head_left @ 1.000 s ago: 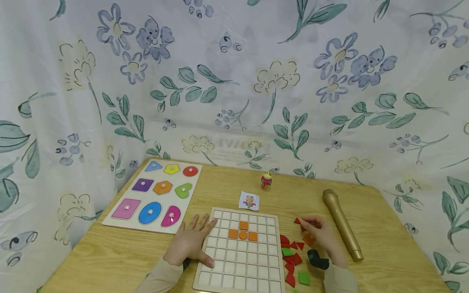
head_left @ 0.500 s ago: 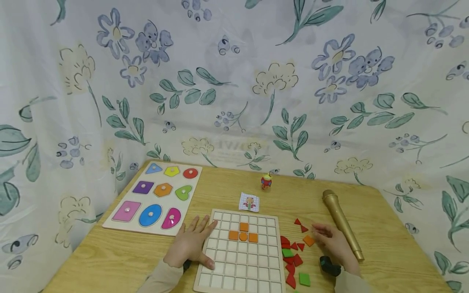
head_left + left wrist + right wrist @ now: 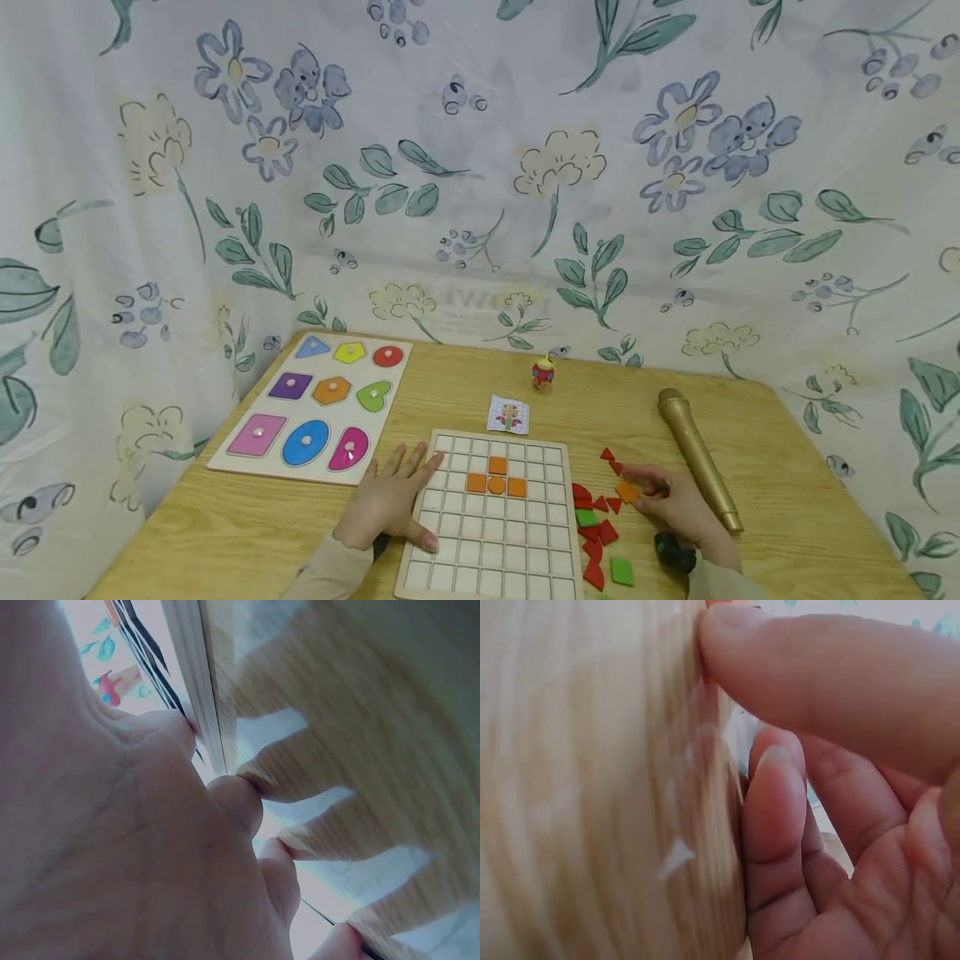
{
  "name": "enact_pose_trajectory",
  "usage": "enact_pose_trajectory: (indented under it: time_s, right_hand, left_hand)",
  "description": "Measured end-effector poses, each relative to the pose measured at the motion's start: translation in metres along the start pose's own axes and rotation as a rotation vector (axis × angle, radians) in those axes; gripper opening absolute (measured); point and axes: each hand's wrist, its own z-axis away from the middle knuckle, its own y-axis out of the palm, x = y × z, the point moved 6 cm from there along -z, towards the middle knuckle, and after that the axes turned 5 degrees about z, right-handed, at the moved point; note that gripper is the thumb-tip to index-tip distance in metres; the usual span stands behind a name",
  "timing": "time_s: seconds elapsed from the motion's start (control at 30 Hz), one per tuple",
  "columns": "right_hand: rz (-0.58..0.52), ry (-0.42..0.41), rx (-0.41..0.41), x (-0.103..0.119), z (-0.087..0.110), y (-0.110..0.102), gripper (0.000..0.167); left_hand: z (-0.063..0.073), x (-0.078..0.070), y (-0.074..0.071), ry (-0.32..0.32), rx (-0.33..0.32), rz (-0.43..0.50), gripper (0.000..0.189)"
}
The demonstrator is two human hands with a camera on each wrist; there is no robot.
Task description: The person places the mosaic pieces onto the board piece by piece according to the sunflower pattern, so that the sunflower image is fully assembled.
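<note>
My left hand (image 3: 386,500) lies with spread fingers on the left edge of the wooden grid board (image 3: 491,527), thumb and fingertips touching its rim. Several orange pieces sit in the upper cells, among them a round orange piece (image 3: 497,485) between square ones. To the right of the board, my right hand (image 3: 678,504) pinches an orange square (image 3: 627,492) between thumb and fingers, low at the tabletop. In the right wrist view the thumb (image 3: 810,667) covers most of that square. Red triangles (image 3: 609,455) lie just beyond the fingertips.
Red and green pieces, including a green square (image 3: 622,572), lie along the board's right side. A gold microphone (image 3: 699,458) is right of my right hand. Behind the board are a pattern card (image 3: 508,414) and a small toy figure (image 3: 543,372). A knobbed shape puzzle (image 3: 322,400) lies left.
My right hand has let go of a small red triangle, which now lies beside another. It drew back to the right, then came to the orange square and took hold. The left hand stayed put.
</note>
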Motion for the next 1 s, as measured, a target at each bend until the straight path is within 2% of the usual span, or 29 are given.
enact_pose_trajectory:
  time_s: [0.23, 0.43, 0.63, 0.8, 0.9, 1.0]
  right_hand:
    - [0.055, 0.001, -0.026, 0.008, 0.000, 0.002, 0.040]
    - [0.093, 0.069, -0.060, 0.011, 0.000, 0.002, 0.035]
    - [0.126, 0.125, -0.146, 0.013, -0.007, -0.001, 0.024]
    - [0.189, 0.185, -0.223, 0.020, -0.015, 0.000, 0.022]
    - [0.136, 0.203, -0.259, 0.028, -0.021, 0.007, 0.024]
    - [0.024, 0.200, -0.251, 0.038, -0.029, 0.021, 0.025]
  left_hand:
    - [0.000, 0.000, 0.003, -0.002, 0.003, 0.009, 0.120]
    - [0.000, -0.001, 0.002, 0.005, -0.005, 0.009, 0.120]
    - [0.000, -0.001, -0.001, 0.010, -0.010, 0.005, 0.121]
    - [0.000, -0.001, -0.001, 0.007, -0.007, -0.005, 0.121]
    - [0.000, -0.001, -0.001, 0.006, 0.003, -0.003, 0.120]
    - [0.000, -0.001, -0.001, 0.004, 0.003, 0.003, 0.120]
